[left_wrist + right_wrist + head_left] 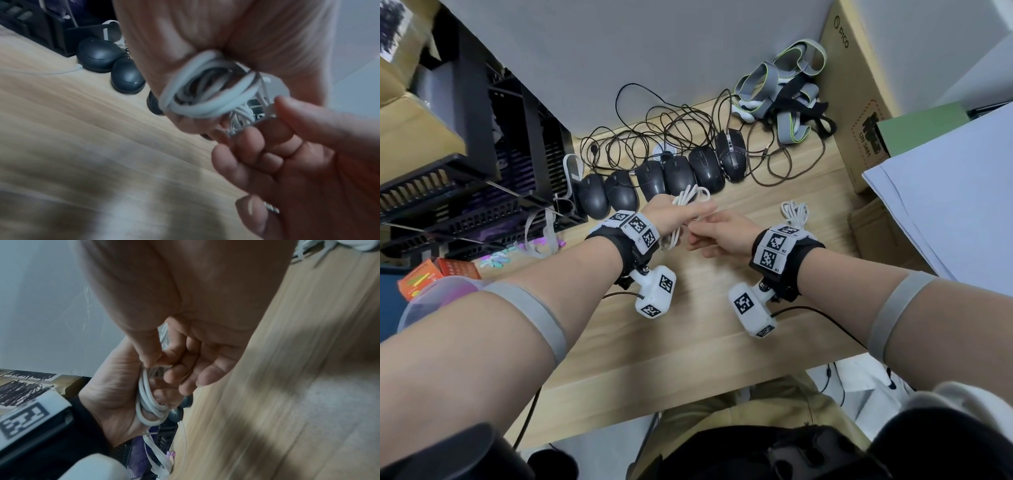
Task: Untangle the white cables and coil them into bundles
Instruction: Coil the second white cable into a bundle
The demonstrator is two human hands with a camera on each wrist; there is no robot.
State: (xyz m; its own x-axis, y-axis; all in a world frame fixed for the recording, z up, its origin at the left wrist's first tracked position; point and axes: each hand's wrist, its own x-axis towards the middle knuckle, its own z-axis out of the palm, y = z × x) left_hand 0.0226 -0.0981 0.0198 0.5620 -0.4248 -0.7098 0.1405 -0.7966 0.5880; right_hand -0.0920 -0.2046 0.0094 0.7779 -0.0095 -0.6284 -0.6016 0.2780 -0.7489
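My left hand (678, 219) grips a coiled white cable (690, 197) above the wooden table (688, 325); its loops stick out above and below the fist. In the left wrist view the coil (205, 92) sits in the curled fingers. My right hand (700, 229) meets it from the right, thumb and forefinger pinching the cable's loose end (267, 112). The right wrist view shows that pinch (159, 365) right at the top of the coil (148, 404), held by the left hand (115, 386). A second white cable bundle (795, 212) lies on the table behind my right wrist.
Several black mice (654, 181) stand in a row just beyond the hands, their dark cords (654, 126) tangled behind. Grey straps (784, 85) lie at the back right by a cardboard box (859, 85). A black crate (482, 171) stands left, white paper (945, 205) right.
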